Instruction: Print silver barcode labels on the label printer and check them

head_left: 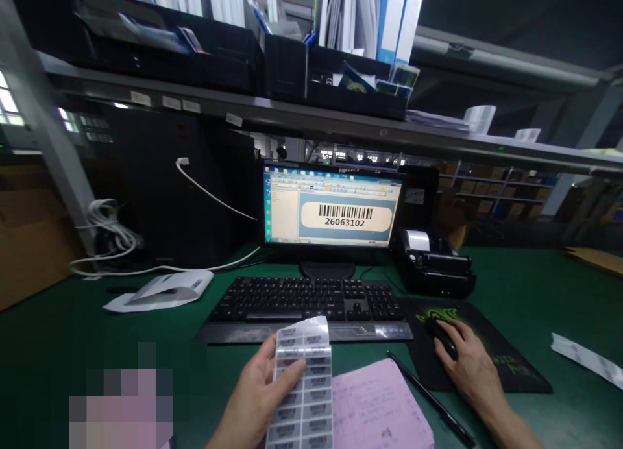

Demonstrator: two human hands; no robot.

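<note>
Between the thumb and fingers of my left hand (260,390) is a strip of barcode labels (316,397), two columns wide, raised in front of the keyboard (311,300). My right hand (470,361) rests over a black computer mouse (442,337) on a dark mouse pad (516,364) with green print. A pink sheet with handwriting (377,403) lies between the hands, partly covered by the labels. Along its right edge lies a black pen (433,397). The monitor (335,209) shows a barcode label with the number 26063102.
A black label printer (435,267) stands right of the monitor. White paper (165,290) and a white cable (165,268) lie at the left, near a black computer case (160,189). Another label strip (586,359) is at the far right. Overhead runs a shelf (292,108) with black bins.
</note>
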